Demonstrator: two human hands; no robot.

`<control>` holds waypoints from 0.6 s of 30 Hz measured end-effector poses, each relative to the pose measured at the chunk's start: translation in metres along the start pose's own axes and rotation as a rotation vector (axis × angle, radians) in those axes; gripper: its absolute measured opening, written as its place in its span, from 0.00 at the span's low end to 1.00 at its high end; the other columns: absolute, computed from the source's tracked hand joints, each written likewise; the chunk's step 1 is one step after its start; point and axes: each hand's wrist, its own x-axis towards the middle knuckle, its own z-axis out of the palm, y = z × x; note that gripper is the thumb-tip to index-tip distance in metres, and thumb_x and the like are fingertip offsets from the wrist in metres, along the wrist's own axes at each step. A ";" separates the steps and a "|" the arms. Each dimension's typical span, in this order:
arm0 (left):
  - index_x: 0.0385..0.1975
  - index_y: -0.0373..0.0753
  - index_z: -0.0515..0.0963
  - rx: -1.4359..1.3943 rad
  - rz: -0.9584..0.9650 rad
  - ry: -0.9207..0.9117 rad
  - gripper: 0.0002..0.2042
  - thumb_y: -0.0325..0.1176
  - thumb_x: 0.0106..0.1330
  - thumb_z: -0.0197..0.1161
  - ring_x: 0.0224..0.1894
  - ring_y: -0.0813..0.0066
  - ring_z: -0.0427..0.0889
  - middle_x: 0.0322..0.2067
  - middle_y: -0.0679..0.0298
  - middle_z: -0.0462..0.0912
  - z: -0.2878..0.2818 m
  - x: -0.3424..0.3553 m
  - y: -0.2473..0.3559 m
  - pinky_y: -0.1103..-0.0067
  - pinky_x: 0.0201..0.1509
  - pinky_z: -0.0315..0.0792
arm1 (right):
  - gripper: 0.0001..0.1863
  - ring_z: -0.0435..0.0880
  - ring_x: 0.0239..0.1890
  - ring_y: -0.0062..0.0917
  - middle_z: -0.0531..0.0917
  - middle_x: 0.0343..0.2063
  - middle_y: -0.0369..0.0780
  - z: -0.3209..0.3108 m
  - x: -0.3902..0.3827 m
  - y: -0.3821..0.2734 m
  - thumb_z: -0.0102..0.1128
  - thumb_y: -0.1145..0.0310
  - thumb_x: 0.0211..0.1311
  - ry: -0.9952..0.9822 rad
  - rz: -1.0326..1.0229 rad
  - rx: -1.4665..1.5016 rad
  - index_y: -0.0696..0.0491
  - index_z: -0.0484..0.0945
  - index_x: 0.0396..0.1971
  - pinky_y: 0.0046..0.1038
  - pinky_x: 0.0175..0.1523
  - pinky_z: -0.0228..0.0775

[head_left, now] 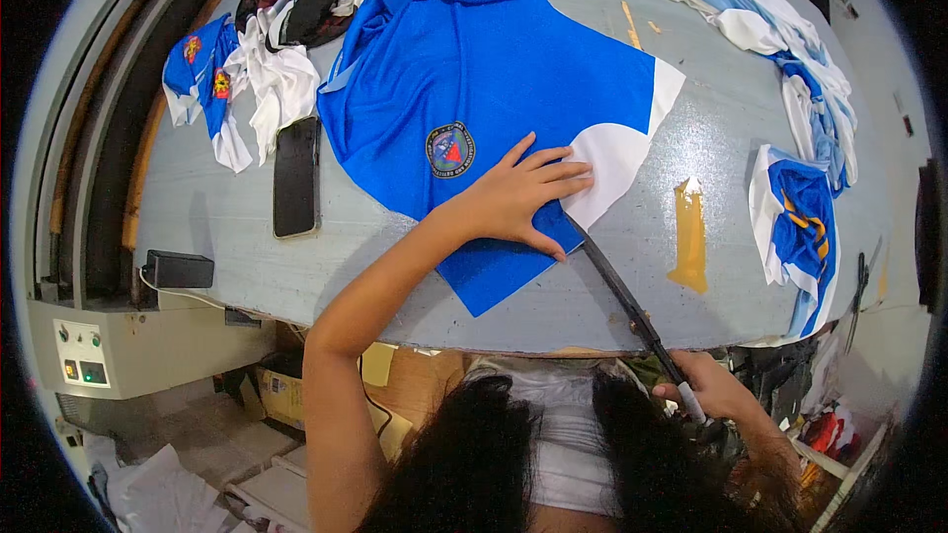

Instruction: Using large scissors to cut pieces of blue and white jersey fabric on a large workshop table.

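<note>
A blue fabric piece (553,49) with a round badge (451,150) and white parts along its right side lies on the grey table. My left hand (518,192) rests flat on it, fingers spread, close to its lower right edge. Down at the table's front edge, my right hand (719,387) is wrapped round the handle end of long dark scissors (624,298). Their narrow tip reaches the fabric's edge just right of my left thumb. Whether the blades are apart there cannot be made out.
A phone (296,178) and a black adapter (179,269) with a cable lie at left. Fabric piles (286,69) sit at far left, and more blue-and-white pieces (798,217) run down the right. A control box (94,350) stands below left. Yellowish tape (688,237) marks the grey table (632,227).
</note>
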 end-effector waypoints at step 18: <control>0.61 0.45 0.60 -0.015 0.005 0.014 0.47 0.62 0.38 0.66 0.65 0.63 0.54 0.62 0.64 0.59 0.001 0.002 0.000 0.54 0.67 0.39 | 0.24 0.78 0.29 0.43 0.78 0.24 0.52 0.017 -0.007 0.010 0.59 0.53 0.55 0.009 0.053 0.013 0.63 0.70 0.34 0.35 0.35 0.67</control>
